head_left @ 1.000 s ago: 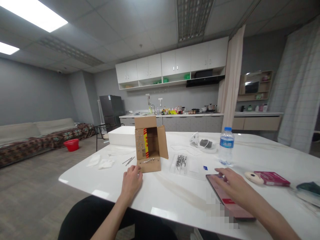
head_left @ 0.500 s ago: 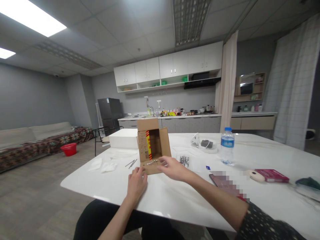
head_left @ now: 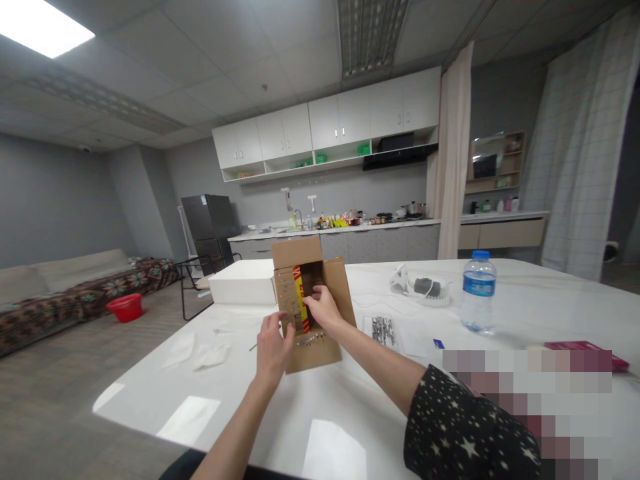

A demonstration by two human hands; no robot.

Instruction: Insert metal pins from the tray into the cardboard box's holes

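The cardboard box [head_left: 311,303] stands upright on the white surface [head_left: 350,407], its open side facing the person, flaps spread. The left hand [head_left: 273,347] grips the box's lower left edge, fingers closed on the cardboard. The right hand [head_left: 324,308] reaches into the opening, fingers curled beside the red and yellow strip [head_left: 299,300]; whether they pinch anything inside cannot be told. A row of small metal pieces [head_left: 310,341] lies along the bottom flap, just below the right hand. A clear packet of metal parts [head_left: 383,329] lies near, to the right of the right hand. A water bottle [head_left: 479,291] stands well apart, further right. White cloths [head_left: 197,353] lie left of the left hand.
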